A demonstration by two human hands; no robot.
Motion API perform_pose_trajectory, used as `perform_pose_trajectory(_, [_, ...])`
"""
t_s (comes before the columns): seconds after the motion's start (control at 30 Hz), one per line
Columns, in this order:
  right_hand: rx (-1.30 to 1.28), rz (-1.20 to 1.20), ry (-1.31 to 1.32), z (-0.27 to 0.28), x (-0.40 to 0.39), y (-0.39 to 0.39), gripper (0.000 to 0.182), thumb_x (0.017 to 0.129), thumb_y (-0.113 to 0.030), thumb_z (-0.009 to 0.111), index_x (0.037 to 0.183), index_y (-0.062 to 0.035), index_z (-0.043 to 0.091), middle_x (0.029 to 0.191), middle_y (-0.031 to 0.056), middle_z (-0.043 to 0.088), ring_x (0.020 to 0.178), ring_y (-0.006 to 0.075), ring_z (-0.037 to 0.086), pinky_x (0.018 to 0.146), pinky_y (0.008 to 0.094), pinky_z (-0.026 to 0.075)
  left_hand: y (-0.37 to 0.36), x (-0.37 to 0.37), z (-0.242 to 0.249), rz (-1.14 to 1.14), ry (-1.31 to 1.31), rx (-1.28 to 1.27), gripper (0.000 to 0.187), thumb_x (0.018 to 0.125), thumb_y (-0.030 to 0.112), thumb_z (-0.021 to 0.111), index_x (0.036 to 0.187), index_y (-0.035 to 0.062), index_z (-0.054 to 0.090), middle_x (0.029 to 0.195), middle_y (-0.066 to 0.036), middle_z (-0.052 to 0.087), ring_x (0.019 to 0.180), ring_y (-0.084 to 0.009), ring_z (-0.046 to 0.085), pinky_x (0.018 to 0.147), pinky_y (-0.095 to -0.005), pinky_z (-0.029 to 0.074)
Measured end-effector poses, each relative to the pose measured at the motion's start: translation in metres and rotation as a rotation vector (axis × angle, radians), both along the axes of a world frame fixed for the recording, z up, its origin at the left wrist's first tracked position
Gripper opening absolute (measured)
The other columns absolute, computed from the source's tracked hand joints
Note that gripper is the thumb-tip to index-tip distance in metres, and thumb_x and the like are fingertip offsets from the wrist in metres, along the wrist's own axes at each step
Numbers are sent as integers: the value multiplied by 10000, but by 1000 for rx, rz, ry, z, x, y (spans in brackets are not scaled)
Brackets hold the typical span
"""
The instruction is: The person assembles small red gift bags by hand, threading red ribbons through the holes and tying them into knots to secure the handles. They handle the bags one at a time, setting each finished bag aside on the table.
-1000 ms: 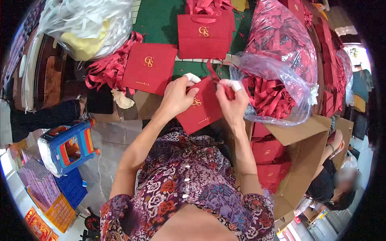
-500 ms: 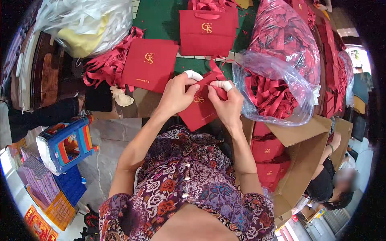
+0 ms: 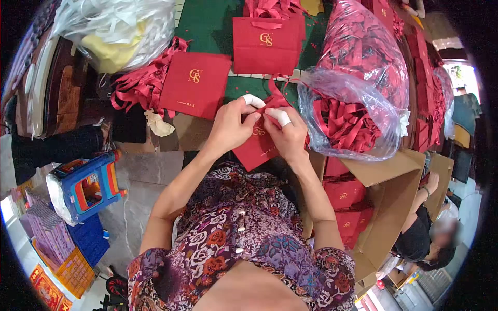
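A red paper gift bag with gold lettering hangs tilted in front of my body, its top edge between my two hands. My left hand is closed on the bag's upper left edge, thumb bent inward. From the right, my right hand pinches at the same top edge, where a red ribbon loops upward; the exact fingertip contact is partly hidden. White wraps cover a finger on each hand. Left of my hands lies another flat red bag, beside a heap of loose red ribbons.
Beyond my hands, a red bag with a handle lies on the green mat. Clear plastic sacks of red ribbon sit at right, above a cardboard box of red bags. White ribbons fill another sack. A person is at far right.
My right hand has turned and moved slightly left, bringing its fingertips closer to my left hand at the bag's edge. The ribbon loop has shifted, and the bag's lettering is more covered.
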State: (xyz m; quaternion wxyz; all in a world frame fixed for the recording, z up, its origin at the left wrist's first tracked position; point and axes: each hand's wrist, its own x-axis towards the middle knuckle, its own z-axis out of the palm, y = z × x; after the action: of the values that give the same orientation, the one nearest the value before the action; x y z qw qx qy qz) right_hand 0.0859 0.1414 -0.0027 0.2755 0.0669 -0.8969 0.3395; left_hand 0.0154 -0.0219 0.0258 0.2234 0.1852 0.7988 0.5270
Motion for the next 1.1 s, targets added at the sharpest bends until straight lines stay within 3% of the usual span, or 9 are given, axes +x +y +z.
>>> perform_pose_trajectory(0.23, [-96, -32, -283, 42, 8, -3, 354, 848, -27, 709, 1196, -54, 652, 1034, 140, 651, 906, 275, 665, 789, 337, 526, 5, -4, 1, 28, 139, -92, 231, 854, 136, 725, 1041, 33, 637, 866, -116, 736, 804, -261, 710, 702, -336, 516])
perform_pose_trajectory(0.4, [-269, -12, -261, 47, -15, 24, 123, 920, -106, 652, 985, -20, 713, 898, 111, 620, 823, 222, 626, 742, 320, 490, 9, 10, -4, -40, 498, -149, 206, 811, 145, 756, 962, 47, 655, 794, -92, 699, 774, -296, 641, 696, -384, 473])
perform_pose_trajectory(0.47, [-46, 150, -446, 50, -22, 32, 158, 915, -146, 651, 985, -19, 713, 848, 119, 587, 794, 241, 601, 738, 348, 473, 9, 17, -3, -24, 700, -183, 175, 794, 132, 763, 925, 65, 668, 794, -80, 669, 793, -298, 609, 719, -403, 457])
perform_pose_trajectory(0.67, [-100, 365, -670, 50, -36, 54, 186, 901, -176, 671, 982, -18, 727, 848, 126, 592, 824, 262, 595, 764, 359, 470, 3, 27, -4, -1, 757, -58, 191, 776, 118, 773, 896, 18, 663, 819, -134, 633, 775, -311, 586, 704, -412, 470])
perform_pose_trajectory(0.77, [-49, 495, -698, 49, -42, 59, 193, 892, -178, 692, 990, -17, 728, 846, 109, 596, 798, 225, 603, 753, 334, 472, -2, 22, -5, -136, 837, -7, 199, 776, 120, 773, 881, -5, 661, 823, -129, 630, 774, -314, 582, 701, -418, 470])
perform_pose_trajectory(0.83, [-211, 540, -957, 52, -48, 60, 176, 886, -166, 701, 960, -9, 723, 853, 70, 595, 819, 155, 602, 760, 297, 469, -3, 18, -3, -206, 864, -22, 212, 777, 123, 774, 875, -24, 656, 825, -127, 634, 777, -314, 580, 703, -419, 473])
perform_pose_trajectory(0.93, [-400, 576, -1012, 40, -52, 61, 158, 881, -154, 701, 918, -1, 714, 860, 22, 621, 830, 106, 596, 765, 281, 471, -3, 13, 1, -212, 882, 12, 199, 785, 126, 770, 889, -5, 662, 833, -136, 638, 793, -316, 591, 718, -413, 480])
perform_pose_trajectory(1.07, [-672, 435, -807, 17, -53, 46, 111, 874, -108, 683, 853, -1, 699, 802, 3, 661, 774, 89, 597, 712, 268, 475, -3, 10, 3, -162, 752, 24, 197, 792, 133, 771, 909, 16, 663, 835, -143, 634, 804, -324, 607, 717, -409, 491])
perform_pose_trajectory(1.1, [-478, 323, -701, 15, -60, 49, 111, 883, -104, 678, 848, -2, 703, 802, 3, 665, 772, 84, 597, 714, 270, 480, -2, 11, 6, -228, 625, 32, 189, 802, 135, 757, 900, 17, 646, 835, -132, 629, 827, -314, 608, 750, -405, 492])
